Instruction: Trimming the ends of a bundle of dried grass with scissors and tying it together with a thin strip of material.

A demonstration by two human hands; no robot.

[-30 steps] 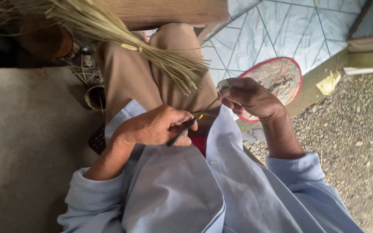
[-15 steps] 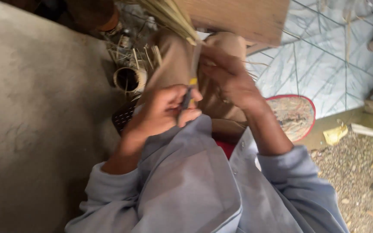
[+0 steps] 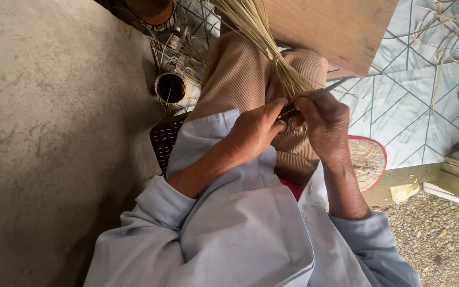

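While both hands close on dark scissors over the knee, the tied straw bundle runs up-left.

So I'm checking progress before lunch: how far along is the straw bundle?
Done: the straw bundle is tied at its neck. In hand: the left hand and right hand work a dark blade at its loose ends. Left: the ends look uneven.
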